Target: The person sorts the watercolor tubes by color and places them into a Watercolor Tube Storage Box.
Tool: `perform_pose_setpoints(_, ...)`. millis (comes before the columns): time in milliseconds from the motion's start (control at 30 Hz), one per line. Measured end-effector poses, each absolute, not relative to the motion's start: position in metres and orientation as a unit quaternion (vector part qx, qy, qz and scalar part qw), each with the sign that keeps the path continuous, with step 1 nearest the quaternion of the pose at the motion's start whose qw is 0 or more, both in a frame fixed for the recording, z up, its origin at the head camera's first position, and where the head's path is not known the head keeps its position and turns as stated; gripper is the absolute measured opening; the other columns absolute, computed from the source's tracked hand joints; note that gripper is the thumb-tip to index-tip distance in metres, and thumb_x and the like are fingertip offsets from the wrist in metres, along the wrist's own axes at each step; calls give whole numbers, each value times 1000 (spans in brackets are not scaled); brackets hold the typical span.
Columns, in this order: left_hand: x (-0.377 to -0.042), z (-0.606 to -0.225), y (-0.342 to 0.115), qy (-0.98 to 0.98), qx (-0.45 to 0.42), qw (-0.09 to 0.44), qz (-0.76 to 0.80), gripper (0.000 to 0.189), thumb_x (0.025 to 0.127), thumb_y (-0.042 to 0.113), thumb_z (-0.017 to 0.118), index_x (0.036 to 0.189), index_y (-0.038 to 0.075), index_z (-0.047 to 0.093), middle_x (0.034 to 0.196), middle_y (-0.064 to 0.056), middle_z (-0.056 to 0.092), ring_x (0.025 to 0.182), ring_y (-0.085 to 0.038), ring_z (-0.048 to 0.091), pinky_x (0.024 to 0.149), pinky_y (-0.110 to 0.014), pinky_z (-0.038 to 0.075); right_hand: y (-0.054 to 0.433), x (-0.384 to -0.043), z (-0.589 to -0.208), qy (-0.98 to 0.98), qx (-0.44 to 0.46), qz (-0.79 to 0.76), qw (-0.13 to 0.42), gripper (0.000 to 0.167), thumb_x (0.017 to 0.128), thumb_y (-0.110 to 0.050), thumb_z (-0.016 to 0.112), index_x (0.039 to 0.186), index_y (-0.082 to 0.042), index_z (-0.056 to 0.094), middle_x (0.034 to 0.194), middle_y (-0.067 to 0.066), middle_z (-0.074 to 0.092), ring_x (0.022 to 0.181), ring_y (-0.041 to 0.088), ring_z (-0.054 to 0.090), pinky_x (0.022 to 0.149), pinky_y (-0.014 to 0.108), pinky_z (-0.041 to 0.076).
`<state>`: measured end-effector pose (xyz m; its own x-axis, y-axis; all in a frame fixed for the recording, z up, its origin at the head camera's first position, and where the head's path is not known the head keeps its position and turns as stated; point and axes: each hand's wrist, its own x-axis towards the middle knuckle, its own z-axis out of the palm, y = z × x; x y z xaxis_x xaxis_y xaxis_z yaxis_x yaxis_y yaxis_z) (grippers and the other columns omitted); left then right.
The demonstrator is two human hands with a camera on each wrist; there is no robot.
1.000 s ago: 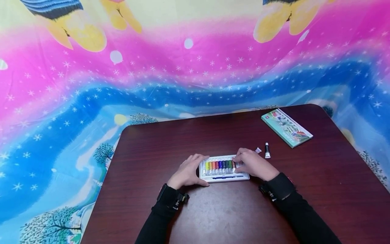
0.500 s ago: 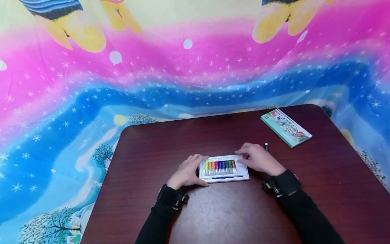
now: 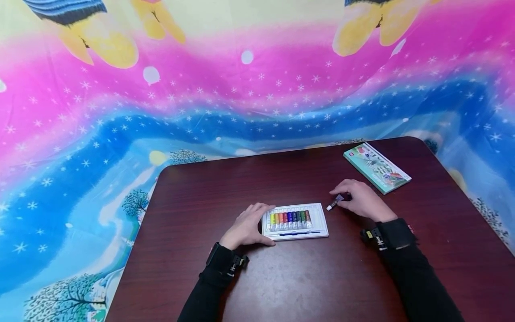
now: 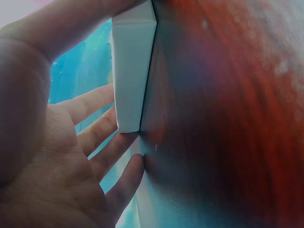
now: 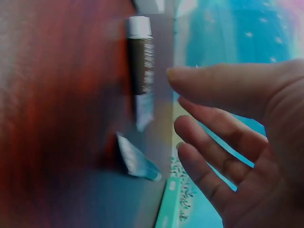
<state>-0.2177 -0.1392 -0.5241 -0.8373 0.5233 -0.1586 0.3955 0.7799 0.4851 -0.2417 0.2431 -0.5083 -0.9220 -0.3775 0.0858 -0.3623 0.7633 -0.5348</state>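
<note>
Thumb and fingers of the left hand grip the paint set at its left end, likely steadying it. Just right of the set, a dark tube lies aslant beside the right hand, whose loosely bent fingers hold nothing. A green box sits behind and farther right of the set, seemingly out of the way.

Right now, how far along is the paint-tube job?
Done, it seems: a row of paint tubes, yellow through brown, sits in the white tray.
In hand: the left hand spans the tray's left end; the right hand is at a loose dark tube, no grip visible.
Left: if this is packing, probably that one and a second loose tube, both outside the tray.
</note>
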Motion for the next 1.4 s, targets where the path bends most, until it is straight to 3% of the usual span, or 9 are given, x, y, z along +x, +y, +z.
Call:
perform_pose_setpoints(267, -218, -524, -137, 932, 246, 144, 224, 107, 70, 50, 95, 159, 25, 42, 149, -1, 51, 137, -24, 47, 115, -51, 41, 236, -243, -522, 947, -204, -247, 7, 13, 85, -9, 85, 96, -14, 81, 111, 10, 68, 107, 31, 58, 91, 51, 51)
perform_pose_setpoints(433, -219, -523, -138, 932, 246, 142, 224, 106, 69, 50, 95, 158, 24, 42, 149, -1, 51, 137, -24, 47, 114, -51, 41, 230, -245, -524, 952, -197, -232, 21, 14, 85, -11, 85, 92, -18, 75, 96, 2, 69, 92, 22, 59, 82, 44, 51)
perform_pose_setpoints(567, -219, -523, -139, 932, 245, 143, 226, 106, 70, 50, 95, 158, 25, 42, 149, -1, 51, 137, -24, 47, 115, -51, 41, 225, -245, -524, 954, -199, -225, 15, 17, 89, -12, 82, 103, -16, 73, 88, -2, 67, 81, 16, 59, 75, 39, 49)
perform_pose_setpoints(767, -218, -524, -139, 931, 245, 143, 229, 106, 70, 49, 95, 158, 25, 42, 149, -1, 51, 136, -24, 47, 115, -51, 40, 222, -244, -518, 940, -186, -288, 0, 36, 100, -13, 69, 136, -15, 65, 98, 2, 60, 83, 18, 54, 73, 35, 45)
perform_pose_setpoints(1033, -218, -523, -140, 932, 246, 141, 228, 106, 70, 50, 95, 158, 25, 42, 149, -1, 51, 136, -23, 47, 115, -50, 41, 221, -244, -509, 898, -154, -410, 42, 37, 102, -13, 67, 138, -13, 58, 94, 8, 63, 64, 16, 67, 60, 32, 60)
perform_pose_setpoints(1267, -218, -524, -140, 932, 246, 141, 226, 106, 69, 50, 95, 158, 24, 43, 149, -1, 51, 136, -23, 47, 115, -50, 41, 219, -245, -507, 856, -144, -496, 29, 44, 102, -12, 67, 144, -20, 55, 100, 12, 57, 64, 21, 73, 60, 37, 62)
perform_pose_setpoints(1400, -218, -524, -140, 932, 246, 141, 226, 106, 69, 50, 95, 158, 24, 43, 149, -1, 51, 136, -23, 47, 115, -50, 41, 217, -244, -504, 827, -134, -545, 23, 46, 101, -14, 69, 144, -13, 55, 104, 16, 56, 64, 27, 74, 58, 38, 62)
